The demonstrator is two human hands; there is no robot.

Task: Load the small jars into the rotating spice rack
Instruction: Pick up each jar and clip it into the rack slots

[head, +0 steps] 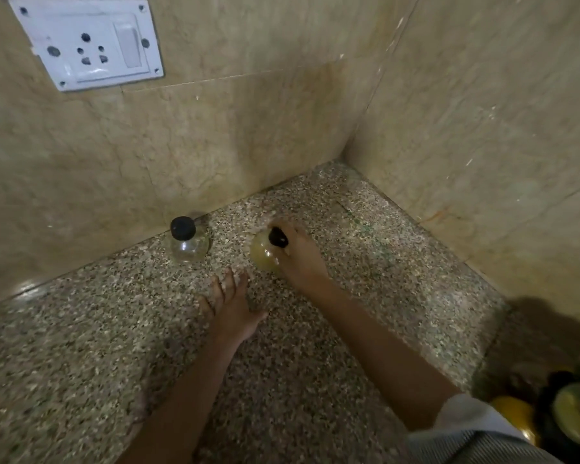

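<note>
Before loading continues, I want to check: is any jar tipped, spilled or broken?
Nothing stands out. The clear jar stands upright near the wall, cap on; the right hand grips the yellowish jar, also capped. No spill shows.

A speckled granite counter [81, 363] fills the lower part of the view and runs back into a corner [345, 159] where two walls meet. The back wall [231, 128] and the right wall [482, 128] are both faced in beige, marble-veined tiles, with thin grout lines crossing them. High on the back wall, at the upper left, sits a white socket plate [86, 41] (tilted in this wide-angle view), with round pin holes on its left part and a rocker switch [129, 45] on its right. A dark shadow [543, 323] lies over the counter's right edge.
</note>
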